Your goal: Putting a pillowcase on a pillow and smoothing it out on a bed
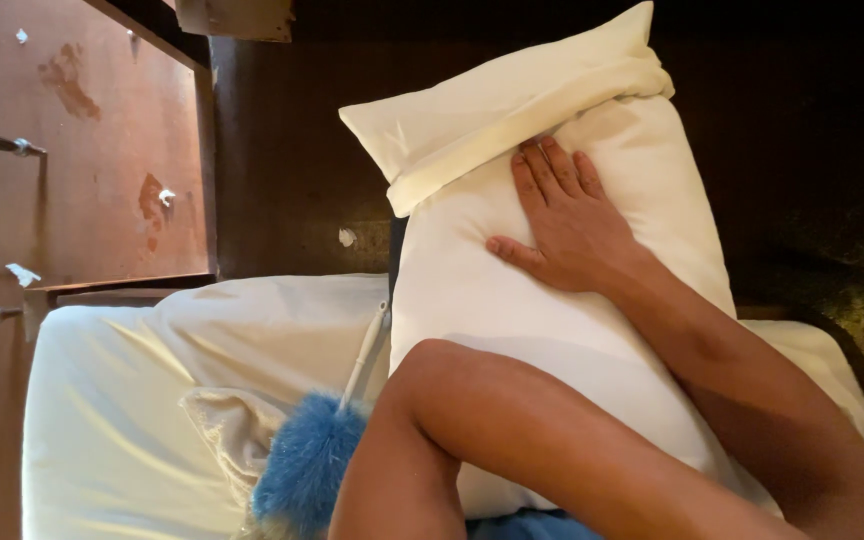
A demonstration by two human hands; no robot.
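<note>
My right hand point(564, 222) lies flat, palm down, on a cream pillow point(512, 300) that stands on end against a dark wall. Its fingers are stretched out and reach the folded-over flap of the pillowcase point(492, 110) near the top. The hand grips nothing. A bare bent limb of mine point(512, 430), which looks like a knee, presses against the pillow's lower part. My left hand is out of sight.
A blue fluffy duster point(304, 468) with a white handle point(364, 352) lies beside the pillow on the white bed sheet point(102, 420). A second pillow point(262, 325) rests at the head of the bed. A reddish wooden panel point(82, 150) stands on the left.
</note>
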